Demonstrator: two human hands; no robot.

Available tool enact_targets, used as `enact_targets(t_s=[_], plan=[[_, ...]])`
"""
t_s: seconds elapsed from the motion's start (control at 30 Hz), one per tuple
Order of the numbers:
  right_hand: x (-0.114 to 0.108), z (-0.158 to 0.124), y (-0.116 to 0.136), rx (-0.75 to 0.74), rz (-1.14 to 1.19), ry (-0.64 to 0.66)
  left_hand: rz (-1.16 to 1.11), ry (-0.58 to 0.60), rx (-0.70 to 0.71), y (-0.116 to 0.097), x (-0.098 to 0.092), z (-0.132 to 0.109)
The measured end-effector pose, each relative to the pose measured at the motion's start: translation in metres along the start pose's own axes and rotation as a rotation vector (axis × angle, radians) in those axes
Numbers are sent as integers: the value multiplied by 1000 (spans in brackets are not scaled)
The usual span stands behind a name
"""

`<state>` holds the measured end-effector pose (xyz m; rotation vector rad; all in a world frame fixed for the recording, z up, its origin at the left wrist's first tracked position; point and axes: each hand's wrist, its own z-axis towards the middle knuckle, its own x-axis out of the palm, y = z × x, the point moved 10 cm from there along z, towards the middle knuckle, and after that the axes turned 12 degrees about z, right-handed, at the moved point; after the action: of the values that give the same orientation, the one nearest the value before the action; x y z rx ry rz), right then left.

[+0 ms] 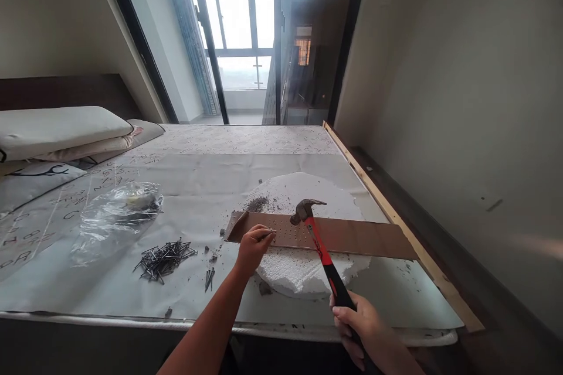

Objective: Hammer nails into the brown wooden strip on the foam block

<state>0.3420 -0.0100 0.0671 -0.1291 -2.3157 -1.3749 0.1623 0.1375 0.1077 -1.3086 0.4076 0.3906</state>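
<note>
A long brown board (352, 235) lies across a round white foam slab (303, 190) on a paper-covered bed. My left hand (253, 249) rests on the board's left part, fingers pinched round a thin nail (268, 234) that points right. My right hand (363, 328) grips the end of a red and black hammer handle (328, 263). The steel claw head (303, 210) hovers at the board's upper edge, a little right of the nail. A row of small holes or nail heads dots the board near the hammer.
A pile of dark nails (165, 258) lies left of the board, with a few loose ones (209, 278) closer. A crumpled clear plastic bag (118, 214) sits further left. Pillows (61, 132) are stacked at the far left. A wooden strip (396, 220) runs along the bed's right side by the wall.
</note>
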Motion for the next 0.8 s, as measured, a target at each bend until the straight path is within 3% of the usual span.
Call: enact_targets(t_s=[0.2, 0.8], plan=[[-12, -3, -3, -5, -6, -29, 292, -23, 131, -7, 16, 10], [-7, -11, 4, -11, -85, -6, 423, -81, 227, -8, 25, 12]])
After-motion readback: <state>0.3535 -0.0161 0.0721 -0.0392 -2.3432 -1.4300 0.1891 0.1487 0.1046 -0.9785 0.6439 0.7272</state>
